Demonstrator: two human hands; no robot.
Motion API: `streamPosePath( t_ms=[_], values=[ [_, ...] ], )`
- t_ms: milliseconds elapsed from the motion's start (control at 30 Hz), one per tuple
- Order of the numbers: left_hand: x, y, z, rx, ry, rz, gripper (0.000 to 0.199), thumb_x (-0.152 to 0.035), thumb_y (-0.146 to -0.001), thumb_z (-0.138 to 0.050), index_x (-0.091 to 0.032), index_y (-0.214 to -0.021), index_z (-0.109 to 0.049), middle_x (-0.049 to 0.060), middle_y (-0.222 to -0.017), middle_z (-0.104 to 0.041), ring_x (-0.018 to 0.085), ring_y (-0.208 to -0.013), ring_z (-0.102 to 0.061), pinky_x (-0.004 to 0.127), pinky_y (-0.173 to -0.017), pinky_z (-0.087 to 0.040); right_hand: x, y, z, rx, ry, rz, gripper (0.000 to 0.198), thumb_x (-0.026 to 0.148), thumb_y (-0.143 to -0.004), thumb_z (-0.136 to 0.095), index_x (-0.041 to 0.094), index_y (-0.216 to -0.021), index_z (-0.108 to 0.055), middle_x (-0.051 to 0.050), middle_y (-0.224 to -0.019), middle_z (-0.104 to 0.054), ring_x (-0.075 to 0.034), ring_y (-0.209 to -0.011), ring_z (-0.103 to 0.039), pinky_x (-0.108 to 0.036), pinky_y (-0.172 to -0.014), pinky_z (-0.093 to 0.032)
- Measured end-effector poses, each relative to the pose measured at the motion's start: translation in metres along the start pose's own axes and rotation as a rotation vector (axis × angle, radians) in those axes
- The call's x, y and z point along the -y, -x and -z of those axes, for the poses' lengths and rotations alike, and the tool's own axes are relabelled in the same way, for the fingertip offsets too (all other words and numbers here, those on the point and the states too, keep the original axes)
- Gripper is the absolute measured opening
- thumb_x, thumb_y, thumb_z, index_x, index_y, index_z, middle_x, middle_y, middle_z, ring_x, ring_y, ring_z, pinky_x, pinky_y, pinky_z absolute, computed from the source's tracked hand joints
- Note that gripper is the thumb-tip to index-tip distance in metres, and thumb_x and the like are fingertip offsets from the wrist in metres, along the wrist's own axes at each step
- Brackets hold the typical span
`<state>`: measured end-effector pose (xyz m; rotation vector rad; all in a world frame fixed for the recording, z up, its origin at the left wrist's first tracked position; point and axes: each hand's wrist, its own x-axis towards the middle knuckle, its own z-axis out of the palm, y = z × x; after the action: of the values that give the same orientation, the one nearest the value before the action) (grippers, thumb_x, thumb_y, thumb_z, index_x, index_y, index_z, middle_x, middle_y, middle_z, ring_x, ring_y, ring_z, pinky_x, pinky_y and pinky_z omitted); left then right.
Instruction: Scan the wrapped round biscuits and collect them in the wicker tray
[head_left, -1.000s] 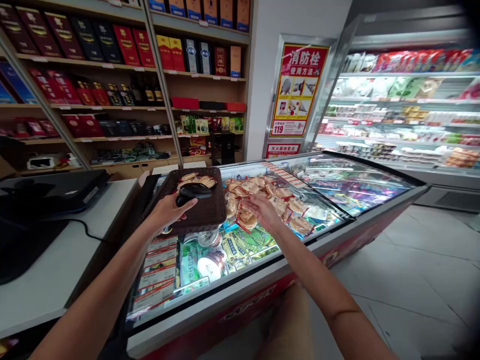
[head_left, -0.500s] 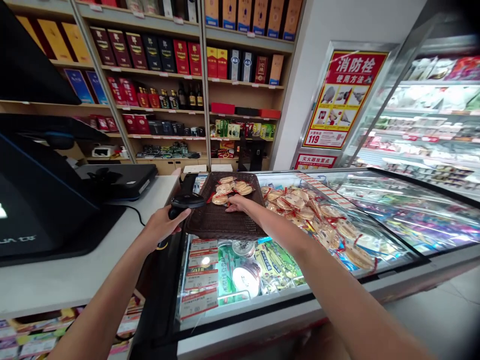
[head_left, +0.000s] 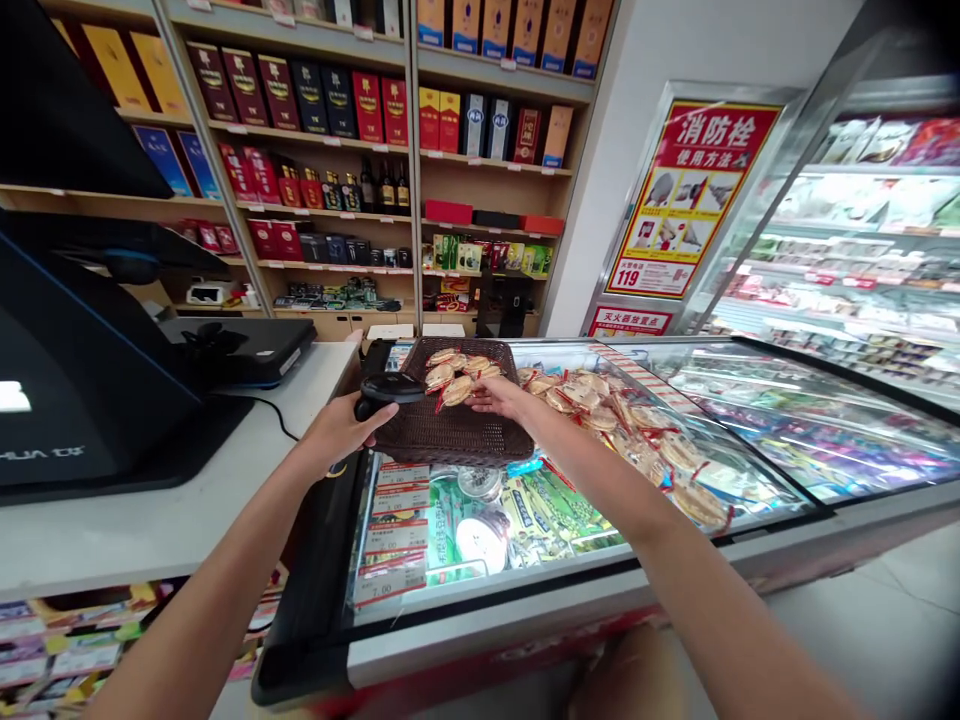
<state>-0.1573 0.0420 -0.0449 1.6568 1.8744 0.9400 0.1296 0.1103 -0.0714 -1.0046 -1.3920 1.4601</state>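
Note:
A black handheld barcode scanner (head_left: pixel 394 387) is in my left hand (head_left: pixel 341 432), whose fingers wrap its handle; its head tilts over the left side of a dark brown woven basket (head_left: pixel 450 437). In the basket's far part lie several clear-wrapped round flat pastries (head_left: pixel 441 376) with red ties. My right hand (head_left: pixel 498 396) reaches in from the right, its fingers stretched out and apart. The fingertips are at the edge of the nearest wrapped pastry (head_left: pixel 456 391); whether they touch it is hard to tell. To the right, a heap of similar wrapped pastries (head_left: pixel 600 405) lies on the freezer glass.
The basket rests on a glass-topped chest freezer (head_left: pixel 570 575) with price labels (head_left: pixel 391 555) along its left side. A white counter (head_left: pixel 112 550) with a checkout terminal (head_left: pixel 82 400) and a scale (head_left: pixel 277 352) stands left. Shelves of boxed bottles (head_left: pixel 300 95) line the back wall.
My right hand has shifted slightly right and up, its fingers now more spread. The nearest pastry sits farther right in the basket. The scanner has moved a little right and up with my left hand.

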Motion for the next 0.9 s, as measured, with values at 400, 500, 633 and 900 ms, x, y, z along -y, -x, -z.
streamPosePath(
  t_ms=[400,500,633,900],
  values=[
    [-0.101,0.01,-0.064,0.126,-0.229,-0.233,0.055,-0.072,-0.075,-0.058,-0.021,-0.093,-0.067,0.001,-0.057,-0.069,0.023,-0.059,-0.07,0.027,-0.053,-0.043,-0.009,0.033,0.102,-0.15,-0.182,-0.04,0.004,0.015,-0.081,-0.061,0.018,-0.081,-0.059,-0.001,-0.075,-0.068,-0.013,-0.063,-0.065,-0.025,-0.061,-0.054],
    [-0.121,0.01,-0.086,0.176,-0.306,-0.291,0.055,-0.071,-0.076,-0.056,-0.02,-0.096,-0.066,0.0,-0.057,-0.068,0.023,-0.058,-0.069,0.028,-0.056,-0.042,-0.009,0.053,0.119,-0.201,-0.174,0.015,0.004,0.018,-0.081,-0.063,0.019,-0.08,-0.059,-0.001,-0.076,-0.068,-0.014,-0.066,-0.066,-0.026,-0.063,-0.054],
    [-0.141,0.01,-0.108,0.203,-0.401,-0.356,0.056,-0.071,-0.077,-0.054,-0.021,-0.097,-0.064,0.001,-0.055,-0.067,0.025,-0.062,-0.069,0.028,-0.055,-0.038,-0.008,0.068,0.131,-0.288,-0.19,0.032,0.009,0.015,-0.081,-0.062,0.02,-0.077,-0.055,0.001,-0.072,-0.065,-0.013,-0.064,-0.065,-0.027,-0.067,-0.056],
    [-0.143,0.007,-0.11,0.218,-0.414,-0.356,0.056,-0.074,-0.076,-0.053,-0.022,-0.094,-0.065,0.0,-0.055,-0.068,0.025,-0.059,-0.067,0.028,-0.054,-0.037,-0.031,0.1,0.184,-0.322,-0.048,-0.042,0.016,0.022,-0.079,-0.07,0.019,-0.074,-0.054,0.0,-0.065,-0.065,-0.012,-0.057,-0.063,-0.025,-0.059,-0.055]
  ],
)
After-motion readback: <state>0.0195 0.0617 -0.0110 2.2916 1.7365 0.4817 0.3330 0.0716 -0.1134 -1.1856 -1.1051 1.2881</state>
